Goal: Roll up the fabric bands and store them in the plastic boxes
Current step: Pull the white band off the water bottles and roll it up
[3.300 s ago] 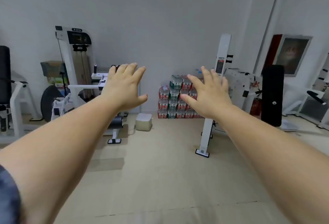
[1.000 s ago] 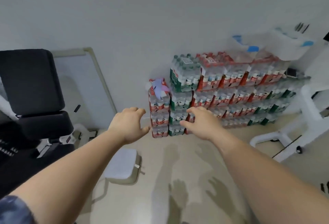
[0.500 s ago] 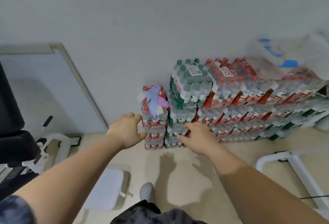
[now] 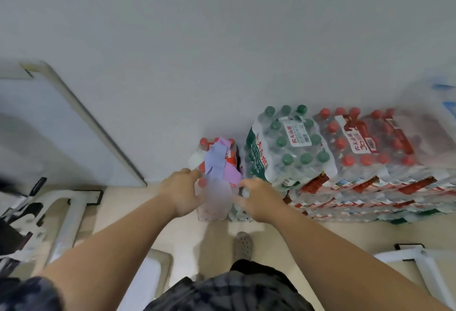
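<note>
Two fabric bands lie across the top of the leftmost stack of bottle packs against the wall: a lavender-blue band (image 4: 216,160) and a pink-purple band (image 4: 233,173) beside it. My left hand (image 4: 181,193) is at the stack's front left corner, fingertips touching the near end of the blue band. At the front right corner is my right hand (image 4: 256,199), its curled fingers against the edge of the pink band. Motion blur hides whether either hand has pinched the fabric. I see no plastic box that I can identify.
Shrink-wrapped water packs with green caps (image 4: 288,147) and red caps (image 4: 365,147) are stacked to the right. A white framed board (image 4: 74,138) leans on the wall at left. White machine legs (image 4: 71,214) and a pale footstool (image 4: 150,276) stand on the floor near my shoe (image 4: 243,246).
I have walked up to the bottle stacks and tilted my view downward. Both hands moved forward and closer together, from hanging in front of the stack to touching the bands on top.
</note>
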{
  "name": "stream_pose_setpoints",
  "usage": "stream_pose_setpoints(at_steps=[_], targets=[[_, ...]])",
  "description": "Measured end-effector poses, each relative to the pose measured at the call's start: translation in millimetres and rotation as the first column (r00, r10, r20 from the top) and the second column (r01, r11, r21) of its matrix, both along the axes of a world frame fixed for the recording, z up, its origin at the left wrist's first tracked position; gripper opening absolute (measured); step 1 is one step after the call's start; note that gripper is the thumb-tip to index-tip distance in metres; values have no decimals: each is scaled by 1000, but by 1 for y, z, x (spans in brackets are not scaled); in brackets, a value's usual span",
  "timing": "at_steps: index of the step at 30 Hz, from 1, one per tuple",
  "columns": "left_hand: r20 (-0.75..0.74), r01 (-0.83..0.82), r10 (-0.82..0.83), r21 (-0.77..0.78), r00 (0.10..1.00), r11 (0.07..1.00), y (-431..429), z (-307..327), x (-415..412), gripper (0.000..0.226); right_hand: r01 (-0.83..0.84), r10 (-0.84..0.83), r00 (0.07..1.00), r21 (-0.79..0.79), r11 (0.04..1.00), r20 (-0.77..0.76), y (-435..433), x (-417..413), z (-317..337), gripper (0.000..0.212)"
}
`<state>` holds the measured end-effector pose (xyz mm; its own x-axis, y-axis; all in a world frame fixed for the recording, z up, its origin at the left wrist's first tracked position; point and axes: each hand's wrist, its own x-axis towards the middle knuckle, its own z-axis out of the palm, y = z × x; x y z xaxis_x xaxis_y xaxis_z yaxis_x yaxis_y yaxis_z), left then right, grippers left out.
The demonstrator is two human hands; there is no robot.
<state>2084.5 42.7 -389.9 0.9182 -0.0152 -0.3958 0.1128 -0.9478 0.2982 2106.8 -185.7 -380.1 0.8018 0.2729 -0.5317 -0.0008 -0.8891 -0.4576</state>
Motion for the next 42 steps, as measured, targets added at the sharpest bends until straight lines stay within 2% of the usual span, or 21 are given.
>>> stream_pose_setpoints(at_steps=[4, 9, 15, 18, 20, 23, 25, 28, 30, 34, 39, 42], targets=[[-44, -132, 131, -25, 990, 991, -4, -21, 37, 56, -89, 90, 993, 19, 996, -70, 9, 63, -23, 58], [-109, -232, 225, -50, 968, 971, -4, -43, 81, 54, -158, 162, 974, 39, 987, -157, 27, 127, -53, 54], [-184, -230, 210, -97, 960, 968, 10, -84, 145, 59, -151, 144, 969, -20, 988, -199, 52, 180, -99, 65], [-211, -188, 159, -125, 964, 974, 18, -111, 171, 55, -155, 141, 973, -66, 986, -181, 61, 200, -119, 50], [-232, -152, 111, -168, 966, 974, 19, -126, 183, 49, -137, 118, 966, -66, 988, -232, 67, 208, -131, 46], [-295, -118, 54, -206, 954, 971, 14, -142, 193, 51, -181, 148, 918, -55, 982, -367, 73, 212, -145, 58], [-310, -144, 73, -215, 948, 966, 12, -152, 196, 48, -200, 160, 885, -45, 979, -437, 76, 211, -151, 58], [-309, -300, 212, -274, 927, 914, 10, -161, 202, 29, -137, 102, 866, -35, 990, -490, 78, 208, -153, 53], [-311, -374, 284, -286, 907, 882, 8, -164, 208, 31, -108, 84, 864, -20, 994, -497, 81, 206, -157, 55], [-327, -393, 316, -203, 890, 897, 4, -174, 218, 25, -113, 87, 884, -29, 993, -460, 81, 202, -167, 62], [-325, -402, 353, -96, 878, 911, -2, -179, 228, 18, -254, 221, 898, -37, 966, -380, 73, 196, -176, 69], [-304, -376, 340, -66, 890, 924, -6, -176, 233, 19, -239, 217, 907, -16, 971, -361, 69, 194, -181, 69]])
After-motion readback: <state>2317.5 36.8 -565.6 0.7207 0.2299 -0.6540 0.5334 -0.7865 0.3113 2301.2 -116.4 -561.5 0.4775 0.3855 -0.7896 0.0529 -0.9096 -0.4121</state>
